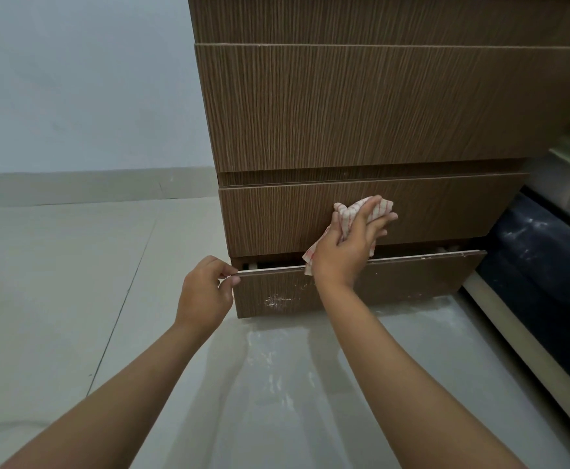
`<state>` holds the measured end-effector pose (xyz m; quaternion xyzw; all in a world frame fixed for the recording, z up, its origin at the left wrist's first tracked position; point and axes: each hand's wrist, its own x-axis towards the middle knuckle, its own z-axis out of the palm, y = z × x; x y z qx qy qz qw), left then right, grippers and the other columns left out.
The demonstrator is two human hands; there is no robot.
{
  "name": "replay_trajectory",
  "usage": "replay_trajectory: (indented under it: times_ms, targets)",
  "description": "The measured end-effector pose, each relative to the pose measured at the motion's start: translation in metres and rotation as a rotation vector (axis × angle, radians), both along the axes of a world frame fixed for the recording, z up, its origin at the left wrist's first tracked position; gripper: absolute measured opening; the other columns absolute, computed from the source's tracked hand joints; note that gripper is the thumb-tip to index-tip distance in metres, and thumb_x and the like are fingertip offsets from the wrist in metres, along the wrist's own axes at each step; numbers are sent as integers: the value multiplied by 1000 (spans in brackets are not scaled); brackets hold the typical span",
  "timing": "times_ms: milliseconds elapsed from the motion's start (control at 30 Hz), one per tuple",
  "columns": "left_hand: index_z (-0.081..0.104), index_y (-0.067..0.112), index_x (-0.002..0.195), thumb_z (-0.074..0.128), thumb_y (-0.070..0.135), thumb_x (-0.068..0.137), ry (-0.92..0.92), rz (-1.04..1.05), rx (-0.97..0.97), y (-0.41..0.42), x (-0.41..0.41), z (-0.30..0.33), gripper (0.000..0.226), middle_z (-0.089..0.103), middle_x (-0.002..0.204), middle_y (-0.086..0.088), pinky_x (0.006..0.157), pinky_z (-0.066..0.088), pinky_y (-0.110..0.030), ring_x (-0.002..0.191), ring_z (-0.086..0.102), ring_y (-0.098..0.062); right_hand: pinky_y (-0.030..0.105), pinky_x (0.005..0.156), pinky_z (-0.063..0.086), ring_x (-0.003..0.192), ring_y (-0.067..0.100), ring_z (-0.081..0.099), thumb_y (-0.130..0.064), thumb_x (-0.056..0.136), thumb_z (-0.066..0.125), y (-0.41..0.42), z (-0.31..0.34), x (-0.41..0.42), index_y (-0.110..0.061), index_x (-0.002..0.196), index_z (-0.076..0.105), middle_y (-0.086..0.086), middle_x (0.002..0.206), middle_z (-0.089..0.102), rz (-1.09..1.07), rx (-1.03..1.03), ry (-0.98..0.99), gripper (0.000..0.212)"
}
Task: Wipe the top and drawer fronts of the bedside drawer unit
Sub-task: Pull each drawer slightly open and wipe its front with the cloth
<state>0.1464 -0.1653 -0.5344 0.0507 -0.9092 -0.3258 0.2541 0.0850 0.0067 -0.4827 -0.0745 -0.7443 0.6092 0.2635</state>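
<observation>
On a pale tiled floor (57, 282) stands the wooden drawer unit (361, 106). The left hand (205, 292) pinches the bottom drawer (412, 282)'s top edge, arm outstretched. The right hand (348, 245) holds a bunched cloth (376, 208) in its grip against the drawer front (277, 218) above.

A pale blue-grey wall (84, 79) fills the upper left, meeting a light skirting strip (90, 186) along its foot. Large glossy cream floor tiles (57, 282) spread below, crossed by a dark grout line (121, 309). At the right edge a dark, dust-flecked bed base (544, 265) sits under a pale mattress edge (564, 184).
</observation>
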Motion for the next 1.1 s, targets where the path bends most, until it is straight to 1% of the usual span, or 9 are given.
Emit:
replay_trajectory:
  times_ms: [200,267,333,467,600,800,900,967,1100]
  targets:
    - [67,4,80,68,2,79,2,-43,-31,0,11,2,2,61,80,-4,67,44,-25,71,53,-14,30,111,18,144,26,0,-11,96,46,7,-12,27,-21,148,16,6,158,-6,-112,11,18,61]
    - [67,4,81,68,4,80,-9,-35,-30,0,11,2,2,61,81,-3,67,43,-24,72,53,-14,35,115,19,144,25,2,-9,95,47,0,-24,40,-17,148,19,4,158,-2,-162,3,-32,60]
    - [67,5,82,68,4,80,-14,-23,-15,0,11,2,2,60,80,-2,67,42,-24,72,53,-13,42,117,18,144,23,0,-11,96,45,-11,-37,49,-14,148,16,2,158,-2,-95,19,-95,59]
    - [67,5,82,67,4,80,-22,-17,-2,1,11,2,2,60,81,-3,67,41,-23,73,53,-14,41,118,2,142,22,-16,-19,98,42,-29,-58,46,-9,148,11,4,158,-6,98,174,-203,59]
    - [67,4,82,67,3,80,-21,-31,-7,0,11,3,2,61,81,-5,68,45,-26,74,54,-16,56,112,1,139,24,-28,-36,98,33,-42,-62,39,-6,148,2,2,155,-23,82,357,-306,66]
    - [67,4,83,67,5,81,-30,-13,-4,0,9,0,3,61,82,-4,69,45,-26,74,54,-15,59,106,-13,134,19,-34,-39,99,24,-50,-68,37,-10,148,-1,-1,154,-26,37,434,-342,63]
    - [67,5,84,67,6,81,-32,-7,-8,0,9,-1,3,61,82,-4,68,44,-26,74,54,-14,56,110,-6,138,19,-27,-38,98,34,-47,-68,39,-10,148,7,0,157,-17,8,374,-282,64]
    - [67,6,83,67,6,81,-29,-6,-7,0,9,-1,3,61,82,-3,67,41,-23,73,53,-13,48,113,-3,140,17,-21,-36,96,42,-42,-68,40,-10,148,10,0,157,-12,-21,265,-231,67]
    - [66,7,83,67,6,81,-24,-12,-11,0,10,-1,2,60,81,-2,65,38,-20,72,51,-11,42,111,-8,142,16,-16,-35,94,49,-32,-69,38,-11,147,18,-1,158,-7,-62,175,-206,66]
